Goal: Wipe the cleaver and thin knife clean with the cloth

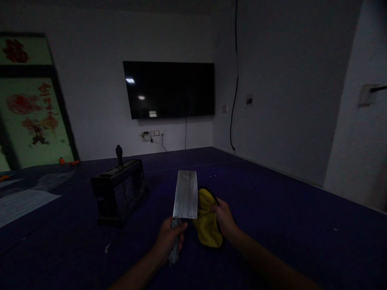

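Note:
My left hand (169,237) is wrapped round the handle of a cleaver (186,194). Its wide grey blade points up and away from me, with the flat side showing. The handle looks wrapped in a pale material. In my right hand (224,217) I grip a yellow cloth with a dark edge (208,229), bunched at the fingers and hanging down. The cloth is just right of the blade and partly behind it; whether they touch I cannot tell.
A dark box-shaped device with an upright knob (121,189) stands at the left on the purple surface (266,209). Farther left lie a paper sheet (27,203) and clear plastic (54,180). A television (172,90) hangs on the back wall; a black cable (236,84) dangles at the right.

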{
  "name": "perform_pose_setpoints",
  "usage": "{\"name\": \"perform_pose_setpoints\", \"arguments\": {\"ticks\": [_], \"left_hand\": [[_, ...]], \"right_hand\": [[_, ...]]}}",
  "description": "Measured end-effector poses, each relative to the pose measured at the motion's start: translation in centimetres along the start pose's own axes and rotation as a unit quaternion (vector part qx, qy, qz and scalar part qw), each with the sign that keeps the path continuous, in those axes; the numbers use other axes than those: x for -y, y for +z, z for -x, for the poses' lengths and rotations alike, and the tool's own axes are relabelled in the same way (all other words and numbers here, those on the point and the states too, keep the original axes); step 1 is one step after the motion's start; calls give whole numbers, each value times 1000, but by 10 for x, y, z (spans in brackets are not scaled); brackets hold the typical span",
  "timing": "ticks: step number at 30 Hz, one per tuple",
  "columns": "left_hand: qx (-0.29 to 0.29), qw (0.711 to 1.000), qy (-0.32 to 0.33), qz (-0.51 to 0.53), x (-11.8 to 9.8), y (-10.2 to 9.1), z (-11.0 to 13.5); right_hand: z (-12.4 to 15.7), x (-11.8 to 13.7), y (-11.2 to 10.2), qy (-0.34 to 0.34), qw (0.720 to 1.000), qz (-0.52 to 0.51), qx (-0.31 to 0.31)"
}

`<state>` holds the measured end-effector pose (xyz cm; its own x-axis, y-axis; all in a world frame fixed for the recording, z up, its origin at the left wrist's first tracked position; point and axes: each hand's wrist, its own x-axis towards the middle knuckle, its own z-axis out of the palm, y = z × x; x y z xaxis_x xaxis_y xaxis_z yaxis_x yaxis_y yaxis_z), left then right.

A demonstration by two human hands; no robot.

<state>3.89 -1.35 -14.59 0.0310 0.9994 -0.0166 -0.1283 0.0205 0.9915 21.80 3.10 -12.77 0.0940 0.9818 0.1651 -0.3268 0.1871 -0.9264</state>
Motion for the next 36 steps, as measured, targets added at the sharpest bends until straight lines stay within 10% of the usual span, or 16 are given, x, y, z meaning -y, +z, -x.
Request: {"name": "perform_pose_setpoints", "arguments": {"ticks": [12,15,23,36], "left_hand": [[-5,1000,5,-6,2,0,-3],[-5,1000,5,0,3,0,-2],[18,1000,6,6,5,0,-5],[-19,1000,-10,19,2,1,-6]], "right_hand": [[-2,-6,-5,-111,988,110,-14],[-2,-6,-10,-246,940,236,-10],[-7,-16,-15,-485,688,489,228],[-2,-12,-9,-445,653,549,274]]}}
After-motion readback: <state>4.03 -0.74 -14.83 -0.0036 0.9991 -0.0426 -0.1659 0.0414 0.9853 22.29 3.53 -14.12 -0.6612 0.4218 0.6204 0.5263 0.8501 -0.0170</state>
